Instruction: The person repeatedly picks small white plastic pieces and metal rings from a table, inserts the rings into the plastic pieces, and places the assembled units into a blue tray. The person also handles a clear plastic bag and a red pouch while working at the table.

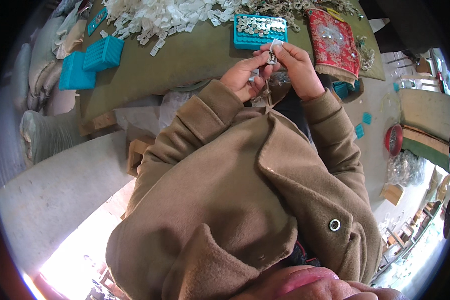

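Note:
Just off the table's near edge, my two hands meet around a small white plastic tag (276,44) with a small dark and silvery metal piece (272,58) at its lower end. My right hand (301,69) pinches the tag between thumb and fingers. My left hand (244,75) is closed, its thumb and finger at the metal piece. Another small white piece (254,73) shows against the left fingers. A beige cord (267,92) hangs below the hands. Just beyond them is a turquoise tray (241,44) holding rows of small round metallic pieces.
Many white tags (175,17) lie heaped across the far side of the green table (195,55). Stacked turquoise trays (104,53) stand at the left edge. To the right are a red patterned cloth (330,42) and tangled cords (366,52). A red bowl (394,140) sits farther right.

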The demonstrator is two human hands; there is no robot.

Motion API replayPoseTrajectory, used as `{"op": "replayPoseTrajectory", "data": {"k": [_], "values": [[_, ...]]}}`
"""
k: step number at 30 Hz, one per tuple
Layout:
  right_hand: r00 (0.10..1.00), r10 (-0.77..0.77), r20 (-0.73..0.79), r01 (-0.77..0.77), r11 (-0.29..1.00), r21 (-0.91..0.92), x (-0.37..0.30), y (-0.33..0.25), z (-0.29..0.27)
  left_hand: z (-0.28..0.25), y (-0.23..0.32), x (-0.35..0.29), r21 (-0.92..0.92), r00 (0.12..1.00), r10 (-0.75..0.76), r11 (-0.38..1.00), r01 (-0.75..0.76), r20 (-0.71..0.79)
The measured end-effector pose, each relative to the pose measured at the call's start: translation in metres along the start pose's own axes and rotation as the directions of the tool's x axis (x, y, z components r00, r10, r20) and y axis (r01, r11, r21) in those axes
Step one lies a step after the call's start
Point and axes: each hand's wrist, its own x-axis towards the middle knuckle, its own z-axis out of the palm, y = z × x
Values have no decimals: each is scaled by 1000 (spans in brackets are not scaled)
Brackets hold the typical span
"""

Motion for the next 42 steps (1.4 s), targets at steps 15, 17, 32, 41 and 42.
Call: {"op": "replayPoseTrajectory", "data": {"k": [15, 17, 32, 41, 42], "values": [[975, -150, 163, 196, 927, -321, 4, -11, -13, 11, 6, 6, -161, 999, -27, 986, 31, 29], [964, -223, 148, 268, 789, -553, 1, -12, -11, 11, 5, 7, -161, 998, -56, 985, 61, 39], [907, -413, 84, 350, 627, -696, -21, 7, -38, 25, -5, 29, 218, 988, -50, 972, 82, -147], [834, -303, -461, -91, 748, -657, -38, 9, -127, 34, -15, 48, 542, 992, -57, 834, 108, -109], [794, -372, -481, -168, 626, -762, -36, 6, -138, 37, -15, 51, 594, 995, -14, 801, 70, -98]]}}
